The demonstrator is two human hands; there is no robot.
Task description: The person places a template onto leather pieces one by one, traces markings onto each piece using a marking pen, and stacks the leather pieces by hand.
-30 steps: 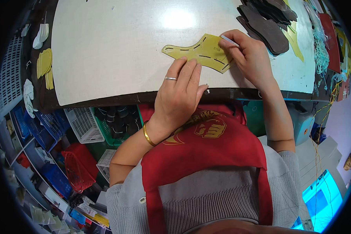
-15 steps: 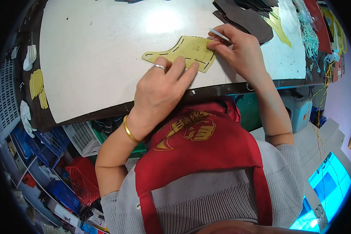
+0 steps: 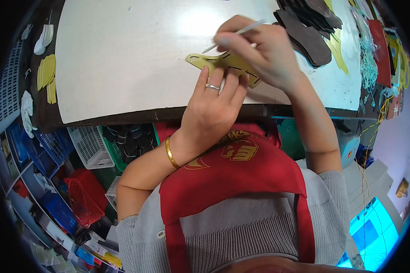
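Note:
A yellow pattern template [image 3: 201,62] with dark slots lies on the white tabletop [image 3: 118,68] near its front edge. My left hand [image 3: 216,102], with a ring and a bracelet, rests its outstretched fingers on the template's near edge. Above the template, my right hand [image 3: 264,52] is closed round a slim white pen [image 3: 252,26]. The pen slants down leftward, its tip close to the far edge of the template's narrow end. Part of the wider end is hidden under my right hand, which is somewhat blurred.
Dark shoe-part-like pieces [image 3: 305,38] are stacked at the back right, with yellow pieces [image 3: 339,59] beside them. Pale green threads [image 3: 370,63] hang at the right edge. More yellow templates [image 3: 45,73] lie on the left. A red basket [image 3: 84,195] stands below left.
My right hand has swung left across the template, bringing the pen from its wide end toward its narrow end. My left fingers have straightened along the near edge. The whole view has shifted slightly.

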